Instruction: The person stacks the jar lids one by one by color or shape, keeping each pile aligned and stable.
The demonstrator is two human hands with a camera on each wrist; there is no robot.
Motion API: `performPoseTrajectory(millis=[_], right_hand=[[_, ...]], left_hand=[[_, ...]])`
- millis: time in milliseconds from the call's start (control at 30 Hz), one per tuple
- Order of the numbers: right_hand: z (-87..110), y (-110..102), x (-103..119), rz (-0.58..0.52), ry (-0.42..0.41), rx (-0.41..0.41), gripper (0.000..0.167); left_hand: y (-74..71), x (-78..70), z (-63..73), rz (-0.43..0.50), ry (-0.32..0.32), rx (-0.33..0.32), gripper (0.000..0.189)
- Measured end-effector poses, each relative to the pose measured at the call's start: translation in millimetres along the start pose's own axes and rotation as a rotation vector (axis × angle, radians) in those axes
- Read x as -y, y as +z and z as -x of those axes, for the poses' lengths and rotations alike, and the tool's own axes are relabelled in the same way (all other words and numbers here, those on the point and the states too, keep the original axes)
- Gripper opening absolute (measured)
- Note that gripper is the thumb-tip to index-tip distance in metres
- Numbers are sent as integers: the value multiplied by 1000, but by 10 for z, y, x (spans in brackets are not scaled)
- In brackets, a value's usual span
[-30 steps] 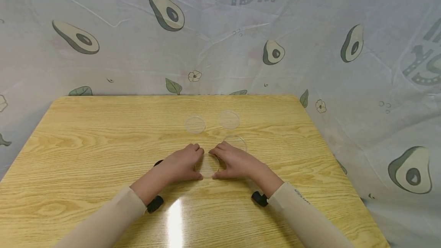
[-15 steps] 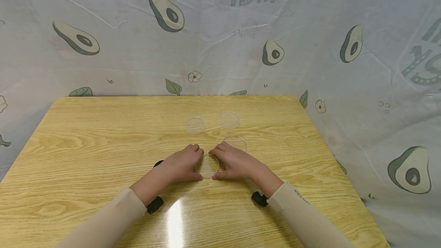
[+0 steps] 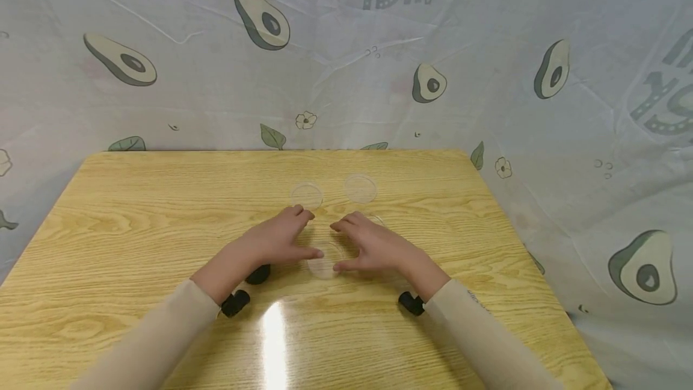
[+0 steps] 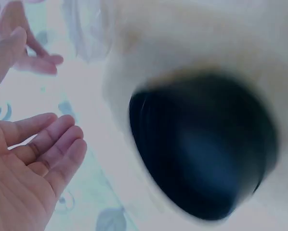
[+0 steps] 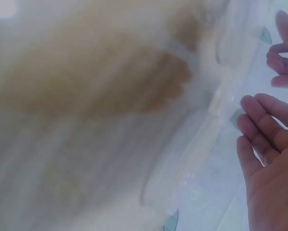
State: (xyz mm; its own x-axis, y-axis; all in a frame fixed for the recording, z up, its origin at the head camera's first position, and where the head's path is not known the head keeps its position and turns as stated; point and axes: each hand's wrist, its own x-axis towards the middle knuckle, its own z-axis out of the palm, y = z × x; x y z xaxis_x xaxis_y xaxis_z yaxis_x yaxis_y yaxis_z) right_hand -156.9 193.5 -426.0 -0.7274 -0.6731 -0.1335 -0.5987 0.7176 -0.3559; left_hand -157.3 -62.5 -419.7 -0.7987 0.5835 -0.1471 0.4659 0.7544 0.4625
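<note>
A clear round see-through container (image 3: pixel 323 269) stands on the wooden table between the two hands, its outline faint. On its left is my left hand (image 3: pixel 278 239), fingers loosely spread and thumb over the container's near part; the left wrist view shows its palm with nothing in it. My right hand (image 3: pixel 376 245) hovers on the other side, thumb and fingers parted, holding nothing. Under the left wrist sits a black round object (image 3: pixel 258 274), which looks like a hollow black cup or lid (image 4: pixel 206 149) in the left wrist view. Another clear round container (image 3: pixel 377 220) is mostly hidden behind the right hand.
Two more clear round containers, one at left (image 3: pixel 307 195) and one at right (image 3: pixel 360 188), stand farther back on the table (image 3: pixel 162 209). A patterned cloth (image 3: pixel 346 77) hangs behind the table and along its right side. Small black devices (image 3: pixel 236 303) are worn at both wrists.
Both hands have let go of the near clear container and lifted away from it. The left hand has moved up and left, uncovering the black object; the right has shifted slightly.
</note>
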Motion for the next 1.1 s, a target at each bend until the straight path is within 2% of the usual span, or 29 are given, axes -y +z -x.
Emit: performPoseTrajectory(millis=[167,400,633,800,1100], right_hand=[[-140,-133,-86,-65,35,-32,80],[-408,-203,-212,-133,74,-47,79],[-703,-195,-263,-202,130,-55,80],[-859,-170,-302,-223,185,-41,81],[-1010,-121,-337,-246,221,-41,80]], left_hand=[[-223,200,-106,52,-15,-43,78],[-353,434,-287,110,-50,-69,74],[-377,623,-447,170,-99,-88,74],[-374,735,-511,209,-123,-85,76],[-297,819,-561,176,-128,-69,76]])
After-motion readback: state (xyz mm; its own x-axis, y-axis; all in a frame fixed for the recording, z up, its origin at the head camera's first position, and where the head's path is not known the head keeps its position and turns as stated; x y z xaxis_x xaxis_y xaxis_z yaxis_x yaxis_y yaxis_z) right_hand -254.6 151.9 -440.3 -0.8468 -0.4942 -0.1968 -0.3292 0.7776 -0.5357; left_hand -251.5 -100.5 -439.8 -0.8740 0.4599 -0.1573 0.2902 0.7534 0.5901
